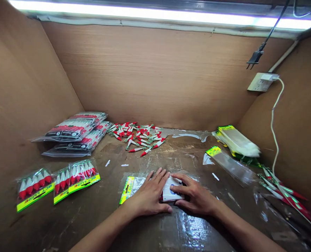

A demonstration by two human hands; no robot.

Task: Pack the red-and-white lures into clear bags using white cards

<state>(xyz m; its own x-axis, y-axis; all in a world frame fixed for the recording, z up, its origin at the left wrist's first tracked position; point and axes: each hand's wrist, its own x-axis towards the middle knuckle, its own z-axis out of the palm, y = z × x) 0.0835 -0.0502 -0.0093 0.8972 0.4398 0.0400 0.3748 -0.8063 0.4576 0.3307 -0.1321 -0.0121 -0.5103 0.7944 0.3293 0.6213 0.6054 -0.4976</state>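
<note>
My left hand [152, 194] lies flat, fingers stretched, over a clear plastic bag with a yellow-green header [127, 190]. Most of that bag is hidden under the palm, so I cannot tell what is in it. Just right of it, my right hand [194, 194] grips a small white device with a round blue mark [168, 191], thumb at the near edge and fingers on top. A bit of red shows at the device's left edge, beside my left hand.
Loose red-and-white fishing floats [142, 136] are heaped at the back. Packed float bags [78, 178] and stacked larger packs [74, 131] lie left. On the right are flat header bags [236, 143], more floats [281, 189] and a white cable [272, 129] from an outlet [260, 83].
</note>
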